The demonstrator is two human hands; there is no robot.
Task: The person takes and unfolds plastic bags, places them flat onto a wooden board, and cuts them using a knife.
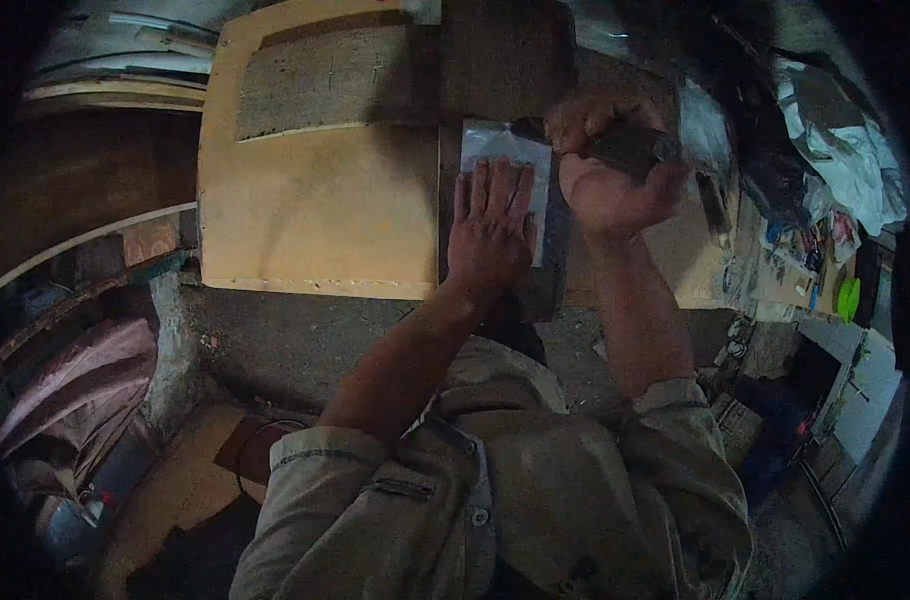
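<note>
While a khaki shirt [535,470] fills the bottom centre of the frame, two bare forearms [405,375] reach up from it toward the middle. At the centre, the left hand [490,235] lies flat, palm down, its fingers stretched out and slightly spread, over a pale sheet [539,185], whose upper end and right edge show around it. The sheet rests on a dark strip [505,60] that runs up to the top edge of the frame. Right of the upper centre, the right hand [615,165] is curled round a dark tool [630,153]; a narrow dark end points left near the top of the sheet, and whether it touches I cannot tell. A tan board [320,220] spreads across the left of centre, with a greyish-brown panel [315,85] on its upper part. Toward the right edge sits a bright green object [848,298], and above it, in the upper right, crumpled white sheeting [835,140]. In the upper left lie thin strips of wood [125,92]
</note>
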